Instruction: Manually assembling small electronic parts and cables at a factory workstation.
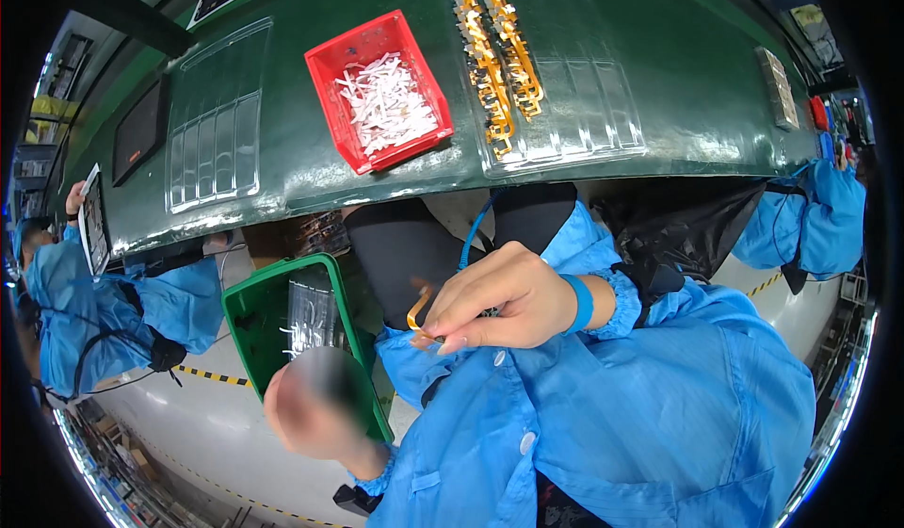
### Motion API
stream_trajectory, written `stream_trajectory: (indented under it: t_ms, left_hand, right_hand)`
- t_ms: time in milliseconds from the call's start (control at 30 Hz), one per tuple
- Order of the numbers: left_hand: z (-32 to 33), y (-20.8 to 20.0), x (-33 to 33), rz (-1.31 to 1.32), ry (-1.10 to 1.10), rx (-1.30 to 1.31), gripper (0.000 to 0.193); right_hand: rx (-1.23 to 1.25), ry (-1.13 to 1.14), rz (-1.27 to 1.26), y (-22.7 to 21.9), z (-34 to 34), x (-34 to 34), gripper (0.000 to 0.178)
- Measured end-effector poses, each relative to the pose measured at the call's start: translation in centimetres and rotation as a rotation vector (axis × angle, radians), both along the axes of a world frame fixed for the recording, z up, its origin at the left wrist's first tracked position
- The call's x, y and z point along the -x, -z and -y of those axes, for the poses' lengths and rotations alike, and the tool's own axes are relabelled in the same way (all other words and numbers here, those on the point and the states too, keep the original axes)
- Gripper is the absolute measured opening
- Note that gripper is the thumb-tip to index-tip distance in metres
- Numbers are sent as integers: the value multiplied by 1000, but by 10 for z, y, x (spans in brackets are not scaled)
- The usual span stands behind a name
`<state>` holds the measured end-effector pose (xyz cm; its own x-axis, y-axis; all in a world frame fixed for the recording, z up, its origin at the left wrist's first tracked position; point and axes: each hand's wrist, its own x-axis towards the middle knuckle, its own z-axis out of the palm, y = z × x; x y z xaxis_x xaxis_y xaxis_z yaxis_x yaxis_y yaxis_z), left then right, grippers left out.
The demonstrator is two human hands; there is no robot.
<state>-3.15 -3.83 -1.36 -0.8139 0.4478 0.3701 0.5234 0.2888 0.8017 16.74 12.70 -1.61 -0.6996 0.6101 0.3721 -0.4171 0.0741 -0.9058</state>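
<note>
My right hand [513,294] pinches a small orange flex cable [419,313] between thumb and fingertips, above my lap. One end of the cable curls up past the fingers. To the left and lower, my left hand [306,420] is raised near the green bin, and a blurred patch covers its fingers, so what they hold does not show. On the green table ahead, two rows of similar orange flex cables [488,90] lie on a clear plastic tray [589,104].
A red bin [428,90] of white strips [381,99] stands on the table [292,175]. Another clear tray [217,123] lies left of it. Beside my legs sits a green bin [243,311] with clear plastic inside. Blue-clothed people [179,302] sit at both sides.
</note>
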Motion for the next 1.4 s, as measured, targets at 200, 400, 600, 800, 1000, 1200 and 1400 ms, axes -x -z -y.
stream_trajectory:
  t_ms: [200, 400, 600, 800, 1000, 1200, 1400]
  left_hand:
    - [98, 37, 73, -229, -275, 821, 16]
    - [9, -29, -28, -50, 228, 59, 7]
    - [-35, -61, -50, 269, 701, 87, 14]
    - [-40, -46, -57, 495, 721, 70, 14]
    - [-43, -46, -62, 767, 757, -21, 14]
    - [-42, -41, -68, 887, 747, -94, 12]
    - [-45, -41, -72, 933, 751, -152, 12]
  right_hand:
    - [-1, -15, 33, -4, -3, 6, 14]
    - [24, -71, 161, -5, 4, 12, 15]
    - [-66, -37, 205, -10, 10, 3, 15]
    - [-111, -30, 143, -6, 11, -3, 14]
    - [-168, -68, -17, 11, 15, 2, 20]
    - [-183, 6, -85, 15, 21, 7, 21]
    - [-247, 92, -133, 20, 25, 10, 20]
